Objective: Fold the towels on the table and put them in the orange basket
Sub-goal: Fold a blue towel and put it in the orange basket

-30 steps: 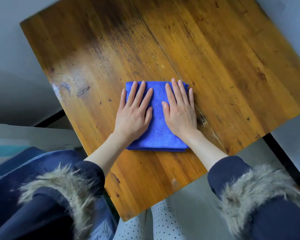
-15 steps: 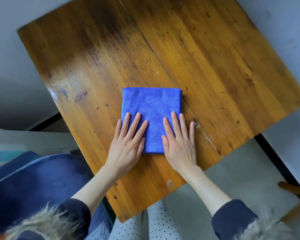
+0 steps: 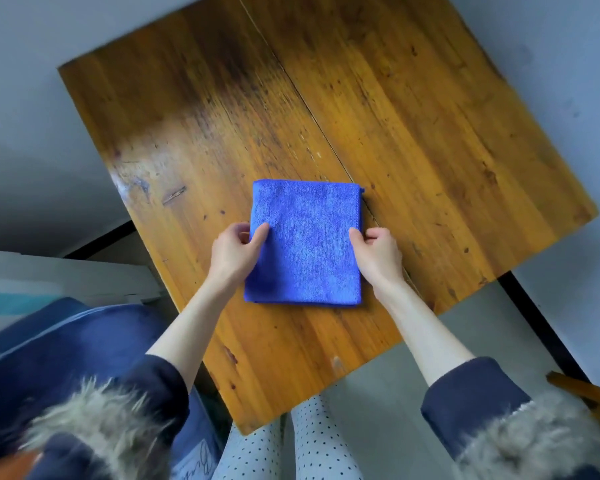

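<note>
A folded blue towel (image 3: 305, 242) lies flat as a neat rectangle in the middle of the wooden table (image 3: 413, 116). My left hand (image 3: 234, 251) pinches the towel's left edge, thumb on top and fingers curled under the side. My right hand (image 3: 378, 252) pinches the right edge the same way. An orange patch (image 3: 6, 464) shows at the bottom left corner; I cannot tell whether it is the basket.
The table's near corner (image 3: 246, 427) points toward my legs. A blue padded seat (image 3: 66, 341) stands at the left. A wooden piece (image 3: 582, 389) juts in at the bottom right. Grey floor surrounds the table.
Both hands went from lying flat on the towel and sliding toward me to gripping its left and right edges with curled fingers. The towel lies in the same spot.
</note>
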